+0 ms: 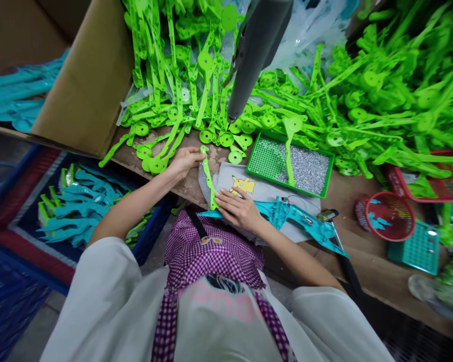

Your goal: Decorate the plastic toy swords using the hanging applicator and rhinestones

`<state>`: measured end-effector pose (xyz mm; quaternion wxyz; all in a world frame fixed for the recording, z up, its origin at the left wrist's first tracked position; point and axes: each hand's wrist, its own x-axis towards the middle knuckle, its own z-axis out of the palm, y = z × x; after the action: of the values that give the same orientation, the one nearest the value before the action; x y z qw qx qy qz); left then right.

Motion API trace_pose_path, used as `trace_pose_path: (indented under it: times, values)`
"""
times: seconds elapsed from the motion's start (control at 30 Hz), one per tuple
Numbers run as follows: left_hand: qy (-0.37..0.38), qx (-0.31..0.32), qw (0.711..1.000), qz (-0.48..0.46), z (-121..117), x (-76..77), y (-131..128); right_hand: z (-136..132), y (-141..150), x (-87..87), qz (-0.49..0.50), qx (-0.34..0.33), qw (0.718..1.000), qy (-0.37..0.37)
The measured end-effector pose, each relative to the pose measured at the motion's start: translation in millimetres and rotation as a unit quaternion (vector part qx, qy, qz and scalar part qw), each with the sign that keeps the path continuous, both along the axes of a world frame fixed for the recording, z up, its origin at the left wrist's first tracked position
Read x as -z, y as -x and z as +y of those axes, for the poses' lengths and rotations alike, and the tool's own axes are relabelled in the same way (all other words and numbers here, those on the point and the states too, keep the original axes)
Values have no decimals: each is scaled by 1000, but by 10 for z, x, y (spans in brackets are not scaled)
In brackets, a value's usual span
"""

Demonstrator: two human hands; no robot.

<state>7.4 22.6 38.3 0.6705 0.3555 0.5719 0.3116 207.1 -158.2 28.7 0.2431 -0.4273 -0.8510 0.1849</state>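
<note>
My left hand (pixel 184 162) pinches the top end of a long green plastic piece (pixel 208 177) that lies on the wooden bench. My right hand (pixel 238 207) presses its fingers on the lower end of that green piece, where it meets a teal plastic part (pixel 302 217). The teal part lies across a grey cloth (pixel 272 191) with a yellow cartoon print. A grey powered screwdriver (pixel 253 55) hangs above the bench, its tip just beyond the green piece.
A big heap of green plastic pieces (pixel 324 85) covers the back of the bench. A green tray of small screws (pixel 290 163) sits beside the cloth. Red baskets (pixel 389 215) stand to the right. A blue crate of teal parts (pixel 79 206) stands low on the left beside a cardboard box (pixel 86 80).
</note>
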Motion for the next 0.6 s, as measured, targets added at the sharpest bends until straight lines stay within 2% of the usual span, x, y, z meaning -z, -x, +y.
trace_pose_path:
  times: [0.07,0.1,0.17,0.23,0.3,0.37,0.43,0.5,0.53,0.6]
  values:
    - [-1,-5,1000,-2,2,7,-15,2,-17,-138,19,12,1000,8]
    - [0,-7,1000,-4,4,13,-18,44,-23,-234,36,40,999,2]
    - [-2,-6,1000,-4,9,33,-16,263,-12,-453,87,142,985,-37]
    - [-12,-2,1000,7,14,53,-11,680,39,-668,157,273,944,-101]
    - [-20,3,1000,18,18,59,-9,1225,114,-847,244,345,894,-152]
    - [-20,7,1000,22,22,45,-13,1747,173,-990,287,350,885,-113]
    - [-10,7,1000,27,24,15,-23,2104,184,-1098,295,286,910,-53]
    - [-2,0,999,34,22,-19,-32,2247,138,-1152,298,236,924,-42]
    - [1,-4,999,36,21,-33,-34,2249,91,-1154,311,230,920,-58]
    - [3,-9,999,40,19,-55,-33,2173,-48,-1108,370,254,889,-91]
